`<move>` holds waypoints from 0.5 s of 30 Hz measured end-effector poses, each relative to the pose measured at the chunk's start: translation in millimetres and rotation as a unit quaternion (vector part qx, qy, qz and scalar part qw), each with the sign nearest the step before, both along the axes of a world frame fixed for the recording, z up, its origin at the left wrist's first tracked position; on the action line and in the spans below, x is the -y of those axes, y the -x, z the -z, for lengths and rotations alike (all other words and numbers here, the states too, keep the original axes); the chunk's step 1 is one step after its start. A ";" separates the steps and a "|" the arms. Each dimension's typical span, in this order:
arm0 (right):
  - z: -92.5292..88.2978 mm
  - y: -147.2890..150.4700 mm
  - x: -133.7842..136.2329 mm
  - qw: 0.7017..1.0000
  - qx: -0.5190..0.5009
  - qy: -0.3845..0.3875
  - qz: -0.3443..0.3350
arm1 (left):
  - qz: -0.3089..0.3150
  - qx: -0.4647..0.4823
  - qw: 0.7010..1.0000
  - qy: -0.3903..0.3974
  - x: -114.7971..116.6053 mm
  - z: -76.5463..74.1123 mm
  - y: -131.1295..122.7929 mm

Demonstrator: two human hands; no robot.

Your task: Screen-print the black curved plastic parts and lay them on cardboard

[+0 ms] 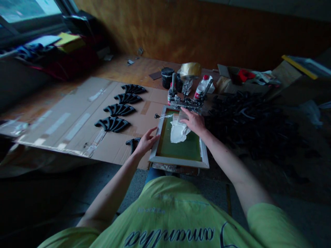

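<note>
cardboard (67, 117) beside screen frame (178, 161), left hand (146, 142) on its edge

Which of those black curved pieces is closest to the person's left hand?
The lone black curved piece right beside the left hand. The other four pieces lie in a neat row farther off on the cardboard sheet.

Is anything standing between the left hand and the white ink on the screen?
Nothing visible blocks it. The left hand rests on the rim of the screen frame, and only flat green mesh lies between it and the white ink.
</note>
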State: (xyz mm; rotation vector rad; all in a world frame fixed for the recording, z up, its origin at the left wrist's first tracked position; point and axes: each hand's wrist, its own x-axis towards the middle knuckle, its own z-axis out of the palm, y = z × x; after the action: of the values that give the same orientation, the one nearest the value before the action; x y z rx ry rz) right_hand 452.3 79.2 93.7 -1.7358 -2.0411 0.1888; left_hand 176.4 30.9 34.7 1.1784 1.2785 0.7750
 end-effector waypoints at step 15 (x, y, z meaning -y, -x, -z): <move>94.7 -25.8 56.7 0.990 0.099 0.101 0.013 | -0.115 0.208 0.952 -0.191 -72.2 -113.3 -53.0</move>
State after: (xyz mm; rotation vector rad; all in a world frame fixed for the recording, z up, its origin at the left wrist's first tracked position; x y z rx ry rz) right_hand 478.1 22.6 -1.0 -1.9733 -2.2033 0.2284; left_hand 229.4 103.1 148.1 1.0947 0.9416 1.4116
